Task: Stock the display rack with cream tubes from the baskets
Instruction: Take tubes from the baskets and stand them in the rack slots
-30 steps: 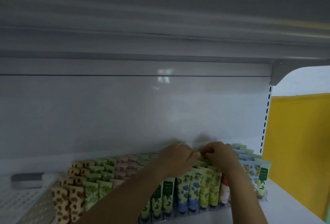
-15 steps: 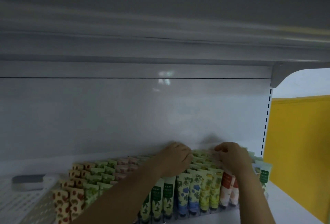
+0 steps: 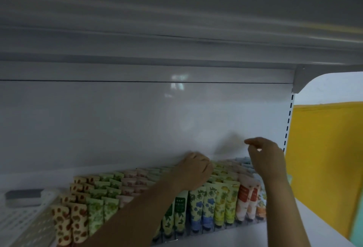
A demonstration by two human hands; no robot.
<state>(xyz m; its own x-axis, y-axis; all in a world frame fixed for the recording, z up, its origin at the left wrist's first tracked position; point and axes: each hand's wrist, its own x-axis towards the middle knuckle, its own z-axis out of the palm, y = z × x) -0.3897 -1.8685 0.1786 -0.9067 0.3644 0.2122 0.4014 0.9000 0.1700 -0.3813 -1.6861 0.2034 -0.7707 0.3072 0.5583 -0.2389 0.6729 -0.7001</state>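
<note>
Rows of cream tubes (image 3: 200, 207) stand upright in the display rack (image 3: 216, 229) on a white shelf, patterned brown, green, blue, yellow and orange. My left hand (image 3: 193, 170) lies on the tube tops in the middle rows. Its fingers curl down on the far side, and the fingertips are hidden. My right hand (image 3: 264, 156) hovers above the back right rows, clear of the tubes. The fingers there are loosely curled and nothing shows in them.
A white perforated basket (image 3: 25, 221) stands at the left with a grey object (image 3: 23, 194) behind it. The upper shelf (image 3: 176, 30) hangs low overhead. A yellow panel (image 3: 324, 168) stands to the right, past the shelf's end.
My right hand has lifted off the tubes and moved up and to the right. My left hand has stayed on the tube tops. The view has tilted slightly.
</note>
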